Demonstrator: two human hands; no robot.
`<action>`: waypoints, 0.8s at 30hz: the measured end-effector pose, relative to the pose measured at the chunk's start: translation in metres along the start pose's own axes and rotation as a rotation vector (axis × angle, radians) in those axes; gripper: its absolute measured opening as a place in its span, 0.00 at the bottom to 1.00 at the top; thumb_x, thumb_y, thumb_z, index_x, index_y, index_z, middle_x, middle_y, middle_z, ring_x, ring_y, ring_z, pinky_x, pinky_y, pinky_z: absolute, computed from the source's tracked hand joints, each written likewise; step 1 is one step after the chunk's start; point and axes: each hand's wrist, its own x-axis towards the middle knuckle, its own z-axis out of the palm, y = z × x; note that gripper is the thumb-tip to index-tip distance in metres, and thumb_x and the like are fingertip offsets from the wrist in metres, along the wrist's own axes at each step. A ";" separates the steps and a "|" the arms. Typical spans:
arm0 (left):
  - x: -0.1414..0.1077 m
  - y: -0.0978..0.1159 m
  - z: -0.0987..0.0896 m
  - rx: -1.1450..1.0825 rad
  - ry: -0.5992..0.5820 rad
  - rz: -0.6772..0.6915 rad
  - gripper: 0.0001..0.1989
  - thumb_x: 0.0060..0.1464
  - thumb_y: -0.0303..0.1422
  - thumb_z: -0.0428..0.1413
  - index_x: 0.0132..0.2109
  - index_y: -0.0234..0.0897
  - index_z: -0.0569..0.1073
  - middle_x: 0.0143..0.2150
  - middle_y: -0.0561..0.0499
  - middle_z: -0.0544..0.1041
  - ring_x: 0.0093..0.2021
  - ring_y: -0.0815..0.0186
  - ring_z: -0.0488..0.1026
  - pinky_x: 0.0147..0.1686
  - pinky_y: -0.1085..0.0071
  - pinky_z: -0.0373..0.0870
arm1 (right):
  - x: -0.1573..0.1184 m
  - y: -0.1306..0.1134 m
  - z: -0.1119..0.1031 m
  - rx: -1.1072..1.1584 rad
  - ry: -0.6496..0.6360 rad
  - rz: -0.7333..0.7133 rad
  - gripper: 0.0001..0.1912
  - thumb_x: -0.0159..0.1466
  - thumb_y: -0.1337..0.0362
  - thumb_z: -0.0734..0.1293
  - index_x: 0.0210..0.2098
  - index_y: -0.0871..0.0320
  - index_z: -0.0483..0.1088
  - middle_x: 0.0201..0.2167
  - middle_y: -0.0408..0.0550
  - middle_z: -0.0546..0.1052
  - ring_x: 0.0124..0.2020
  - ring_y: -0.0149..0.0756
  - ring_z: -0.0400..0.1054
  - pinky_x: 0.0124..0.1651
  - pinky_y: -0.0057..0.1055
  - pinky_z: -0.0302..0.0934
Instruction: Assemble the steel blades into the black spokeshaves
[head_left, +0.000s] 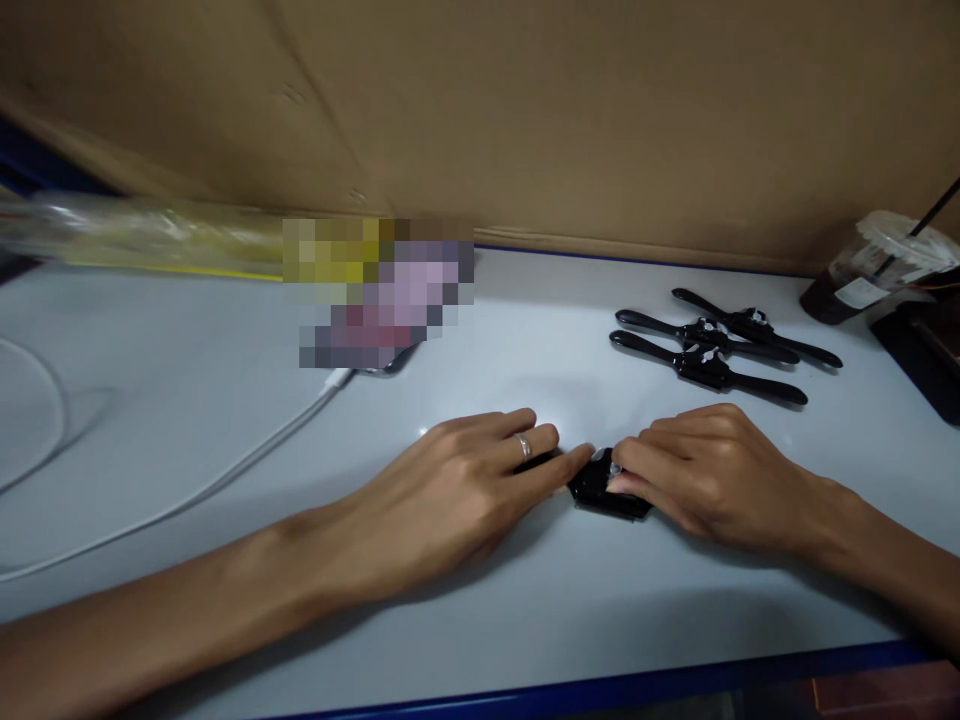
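Note:
A black spokeshave [609, 500] lies low over the white tabletop between my two hands, its middle body showing and both handles mostly covered. My left hand [480, 480], with a ring on one finger, is closed over the left handle, and its index fingertip touches the body. At the body's right side, my right hand [697, 470] pinches thumb and finger at a small silver part [616, 470]; its other fingers are curled. Beyond the right hand rest three more black spokeshaves, a near one [705, 370], a middle one [705, 335] and a far one [757, 325], each with silver fittings.
A pixelated phone-like item [405, 300] sits at the back, joined to a white cable [247, 470]. Clear plastic packaging [165, 235] lies back left. An iced drink cup [870, 265] and a dark flat object [919, 350] stand at right. Cardboard [525, 110] walls the back.

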 end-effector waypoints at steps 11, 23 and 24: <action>0.002 0.003 -0.002 0.023 0.001 0.013 0.15 0.69 0.22 0.45 0.58 0.25 0.69 0.36 0.47 0.78 0.33 0.61 0.74 0.33 0.66 0.74 | 0.001 0.002 -0.014 0.093 -0.153 0.097 0.15 0.77 0.60 0.60 0.41 0.59 0.74 0.25 0.42 0.74 0.23 0.32 0.61 0.28 0.33 0.48; 0.000 0.000 -0.004 -0.022 -0.082 -0.038 0.17 0.72 0.29 0.43 0.62 0.28 0.64 0.34 0.49 0.77 0.30 0.61 0.75 0.30 0.66 0.72 | 0.001 0.007 -0.033 0.202 -0.446 0.255 0.12 0.70 0.68 0.65 0.52 0.55 0.74 0.39 0.46 0.76 0.37 0.38 0.71 0.37 0.34 0.58; 0.000 0.000 -0.004 -0.025 -0.082 -0.039 0.16 0.72 0.29 0.43 0.62 0.29 0.64 0.34 0.49 0.77 0.30 0.61 0.74 0.30 0.66 0.71 | 0.002 0.007 -0.033 0.205 -0.448 0.252 0.13 0.70 0.68 0.65 0.53 0.55 0.74 0.39 0.46 0.76 0.37 0.38 0.71 0.37 0.34 0.58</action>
